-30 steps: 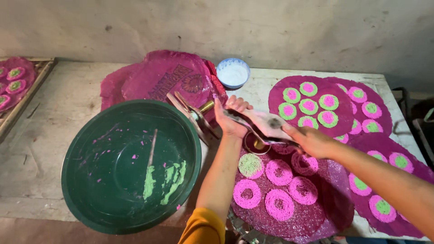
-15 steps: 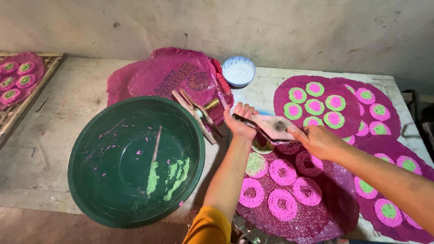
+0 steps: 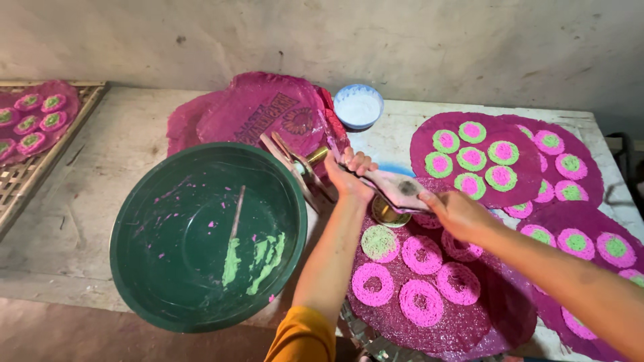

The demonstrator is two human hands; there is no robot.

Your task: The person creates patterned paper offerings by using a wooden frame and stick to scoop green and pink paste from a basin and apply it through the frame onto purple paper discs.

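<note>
Both hands, left (image 3: pixel 350 175) and right (image 3: pixel 456 213), each keep a clenched grip on a handle of the dough press (image 3: pixel 392 194), poised above a purple mat (image 3: pixel 429 315) to squeeze pink noodle rings (image 3: pixel 421 253); green bowl (image 3: pixel 208 234) beside.

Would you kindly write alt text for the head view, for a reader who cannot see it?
Both hands, left and right, hold a two-handled press over a purple mat of pink coils. A large green bowl with green smears sits left.

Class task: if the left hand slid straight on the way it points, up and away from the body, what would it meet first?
Probably the white bowl; the left hand points toward it, though depth is unclear.
</note>
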